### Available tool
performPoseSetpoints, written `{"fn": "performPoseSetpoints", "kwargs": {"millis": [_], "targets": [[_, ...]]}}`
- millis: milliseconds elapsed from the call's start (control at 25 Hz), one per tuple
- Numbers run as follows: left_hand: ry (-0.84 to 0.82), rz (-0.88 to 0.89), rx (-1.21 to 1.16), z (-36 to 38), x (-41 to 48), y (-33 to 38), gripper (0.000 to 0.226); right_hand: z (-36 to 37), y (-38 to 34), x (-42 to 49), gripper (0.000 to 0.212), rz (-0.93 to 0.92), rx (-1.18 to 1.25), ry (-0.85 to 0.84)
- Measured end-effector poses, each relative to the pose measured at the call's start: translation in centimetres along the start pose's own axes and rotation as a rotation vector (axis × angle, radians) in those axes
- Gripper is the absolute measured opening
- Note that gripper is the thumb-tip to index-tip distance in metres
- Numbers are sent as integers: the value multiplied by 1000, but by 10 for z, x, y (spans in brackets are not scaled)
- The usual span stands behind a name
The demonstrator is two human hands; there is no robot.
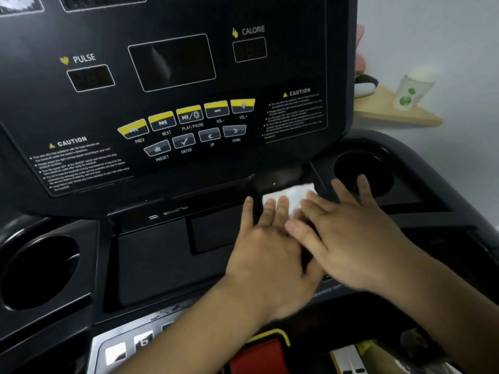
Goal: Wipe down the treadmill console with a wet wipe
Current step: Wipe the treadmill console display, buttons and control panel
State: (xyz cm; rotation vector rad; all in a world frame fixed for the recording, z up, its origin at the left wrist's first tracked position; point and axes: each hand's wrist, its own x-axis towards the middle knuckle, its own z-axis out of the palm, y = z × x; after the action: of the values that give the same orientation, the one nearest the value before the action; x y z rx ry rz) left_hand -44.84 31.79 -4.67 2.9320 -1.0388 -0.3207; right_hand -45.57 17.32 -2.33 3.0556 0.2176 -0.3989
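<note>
Pale wall [437,36] and a wooden shelf [383,112] with a paper cup [413,90] sit off to the far right. Closer, the black treadmill console [108,109] fills the view. The wet wipe [294,194] lies on the ledge under the button panel, right of centre and just left of the right cup holder [361,168]. Both hands lie flat on it, left hand [270,252] beside right hand [356,238], fingers straight and slightly spread, pressing rather than gripping. Only a small bunched patch of wipe shows, so bare fingertips may smear the plastic. Excess moisture could also run toward the small port [154,217] on the left, or a stray palm could press the yellow buttons [189,116].
</note>
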Motion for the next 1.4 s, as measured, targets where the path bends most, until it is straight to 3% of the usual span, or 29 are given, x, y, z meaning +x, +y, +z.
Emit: {"fn": "performPoseSetpoints", "kwargs": {"millis": [280, 440, 640, 880, 1200, 1400], "targets": [[23, -30, -45, -9, 10, -26, 75, 0, 0, 12, 103, 55, 50, -30], [32, 4, -51, -6, -10, -21, 79, 0, -4, -3, 104, 39, -66, -19], [98, 27, -232, 2, -44, -14, 68, 21, -2, -47, 80, 65, -33, 194], [169, -66, -229, 3, -71, -32, 55, 28, -31, -40, 82, -53, -2, 303], [176, -235, -101, 10, -156, -91, 47, 22, -121, -25, 81, -309, 65, 278], [206, -287, -95, 16, -200, -124, 53, -1, -184, -18, 100, -415, 92, 45]]}}
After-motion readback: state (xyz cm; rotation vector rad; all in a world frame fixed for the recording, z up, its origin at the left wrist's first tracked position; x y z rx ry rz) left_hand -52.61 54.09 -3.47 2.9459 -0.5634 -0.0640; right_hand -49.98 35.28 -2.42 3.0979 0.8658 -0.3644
